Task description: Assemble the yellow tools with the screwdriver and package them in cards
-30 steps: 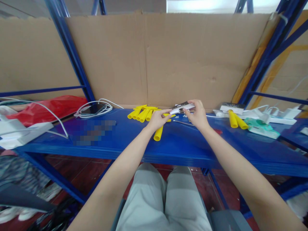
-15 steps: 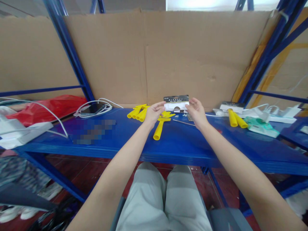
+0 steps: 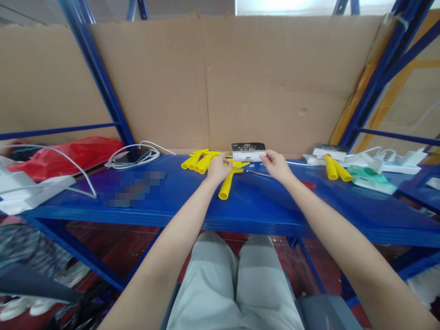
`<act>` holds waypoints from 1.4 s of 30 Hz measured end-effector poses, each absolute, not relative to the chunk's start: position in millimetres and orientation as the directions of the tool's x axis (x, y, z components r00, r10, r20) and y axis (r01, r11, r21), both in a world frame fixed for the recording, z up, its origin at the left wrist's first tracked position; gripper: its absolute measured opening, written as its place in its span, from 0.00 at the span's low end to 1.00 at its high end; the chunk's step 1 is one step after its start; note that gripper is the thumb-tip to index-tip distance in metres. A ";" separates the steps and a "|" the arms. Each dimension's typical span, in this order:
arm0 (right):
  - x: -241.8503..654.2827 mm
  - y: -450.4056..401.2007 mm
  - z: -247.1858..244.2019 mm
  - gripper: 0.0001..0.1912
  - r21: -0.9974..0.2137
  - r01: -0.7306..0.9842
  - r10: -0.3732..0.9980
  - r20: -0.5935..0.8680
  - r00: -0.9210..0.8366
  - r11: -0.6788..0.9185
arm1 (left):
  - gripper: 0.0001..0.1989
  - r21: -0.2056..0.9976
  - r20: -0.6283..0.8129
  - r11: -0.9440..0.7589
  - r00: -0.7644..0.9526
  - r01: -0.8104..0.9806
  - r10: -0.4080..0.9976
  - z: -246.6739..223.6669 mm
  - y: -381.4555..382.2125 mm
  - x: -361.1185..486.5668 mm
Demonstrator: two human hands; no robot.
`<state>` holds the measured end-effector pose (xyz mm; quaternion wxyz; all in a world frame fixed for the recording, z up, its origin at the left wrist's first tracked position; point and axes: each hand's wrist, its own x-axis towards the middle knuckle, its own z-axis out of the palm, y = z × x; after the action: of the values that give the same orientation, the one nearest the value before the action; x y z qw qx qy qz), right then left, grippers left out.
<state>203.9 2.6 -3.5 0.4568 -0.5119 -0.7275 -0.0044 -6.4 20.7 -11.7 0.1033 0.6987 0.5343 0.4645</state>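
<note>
Pinching with the right grip (image 3: 277, 165) the right edge of a black-and-white card (image 3: 248, 150), keeping it between both grips. Curling the left grip (image 3: 219, 168) by the card's left edge; not showing whether closed on it or merely near, cannot tell. Displaying on the blue surface (image 3: 185, 197): one yellow T-shaped tube (image 3: 225, 187), just nearer than the left grip; clustered yellow tubes (image 3: 191, 162), to its left; slender metal tool (image 3: 258, 174), beside the right grip.
</note>
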 end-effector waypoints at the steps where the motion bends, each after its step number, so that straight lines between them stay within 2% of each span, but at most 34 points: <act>1: 204.7 2.6 -3.2 0.12 -0.453 0.766 0.737 0.674 -0.041 0.457 | 0.18 0.600 0.517 -0.376 0.017 0.706 0.856 -12.6 20.3 -6.7; 6: 205.1 4.3 -4.9 0.12 -0.384 0.793 0.692 0.719 -0.065 0.473 | 0.15 0.413 0.350 -0.216 0.065 0.885 0.935 -12.2 16.4 -9.3; 8: 204.3 5.6 -6.2 0.13 -0.348 0.788 0.668 0.736 -0.105 0.508 | 0.17 0.345 0.281 -0.201 0.103 0.917 0.954 -11.6 15.0 -10.7; 11: 203.8 6.5 -7.4 0.14 -0.325 0.778 0.647 0.750 -0.135 0.538 | 0.23 0.305 0.179 -0.201 0.152 0.931 0.972 -12.0 15.0 -12.9; 14: 204.5 5.9 -7.2 0.14 -0.319 0.774 0.636 0.760 -0.136 0.547 | 0.22 0.312 0.129 -0.211 0.179 0.926 0.975 -12.9 16.8 -14.1; 16: 205.0 5.1 -6.9 0.15 -0.319 0.772 0.628 0.767 -0.130 0.550 | 0.19 0.360 0.128 -0.220 0.186 0.907 0.974 -13.2 17.6 -13.6; 19: 205.4 4.4 -6.7 0.16 -0.329 0.762 0.621 0.775 -0.120 0.558 | 0.13 0.535 0.163 -0.196 0.128 0.822 0.978 -12.5 15.5 -11.0; 22: 205.5 4.9 -6.6 0.17 -0.372 0.736 0.625 0.775 -0.089 0.566 | 0.07 0.723 0.180 -0.141 0.012 0.676 0.984 -9.2 8.2 -7.2; 25: 206.1 7.2 -6.4 0.18 -0.443 0.682 0.635 0.771 -0.041 0.582 | 0.04 0.879 0.098 -0.089 0.004 0.468 0.995 -3.7 0.5 -4.2; 30: 208.3 12.7 -5.8 0.19 -0.568 0.563 0.665 0.746 0.045 0.600 | 0.05 0.948 0.075 -0.050 -0.069 0.314 0.995 -0.7 5.5 -3.0; 34: 207.0 11.8 -4.7 0.17 -0.648 0.482 0.702 0.706 0.091 0.589 | 0.02 0.991 0.096 -0.073 -0.216 0.113 0.972 -5.7 22.4 -5.7; 37: 202.8 9.0 -5.2 0.14 -0.725 0.390 0.760 0.643 0.089 0.568 | 0.05 0.997 0.071 -0.068 -0.297 0.021 0.952 -7.6 32.1 -8.5; 42: 195.3 9.0 -8.5 0.11 -0.845 0.205 0.851 0.518 0.083 0.494 | 0.07 0.983 0.034 -0.089 -0.318 -0.160 0.948 -4.6 31.3 -8.1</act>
<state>195.3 9.0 -8.5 0.6008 -0.4251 -0.6213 0.2690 -8.1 31.3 -4.6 0.4396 0.3845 0.5124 0.6296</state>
